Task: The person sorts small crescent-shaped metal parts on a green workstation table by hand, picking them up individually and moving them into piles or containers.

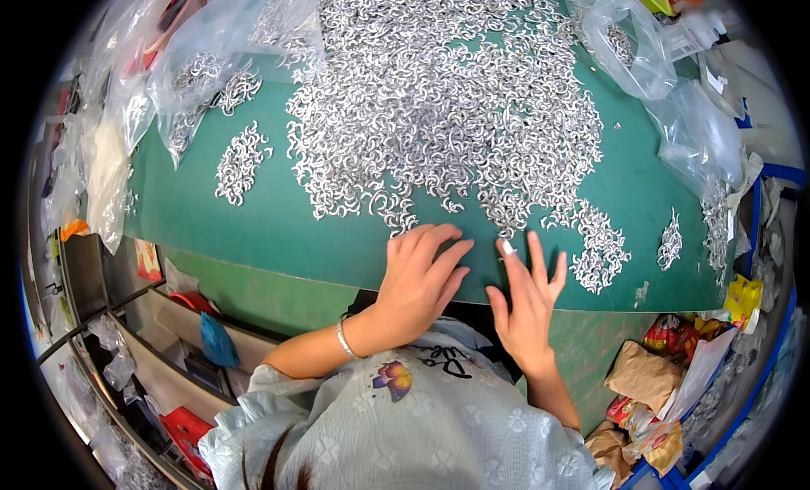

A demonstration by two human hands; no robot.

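- We rest both hands flat at the near edge of the green bench (pixel 253 228), fingers spread, gripping nothing.
- The left hand (pixel 418 279) touches the lower fringe of the large heap of small curved metal pieces (pixel 439 110); the right hand (pixel 527 300) lies just beside it, its taped fingertip at the heap's edge.
- Smaller sorted clusters (pixel 240 161) lie apart to the left; another cluster (pixel 601 254) lies to the right.
- We judge the step in hand as drawing pieces off the heap for sorting.
- The next move calls for a light fingertip sweep, keeping the batch separate from the heap.
- Clear plastic bags (pixel 641 51) line the bench edges.
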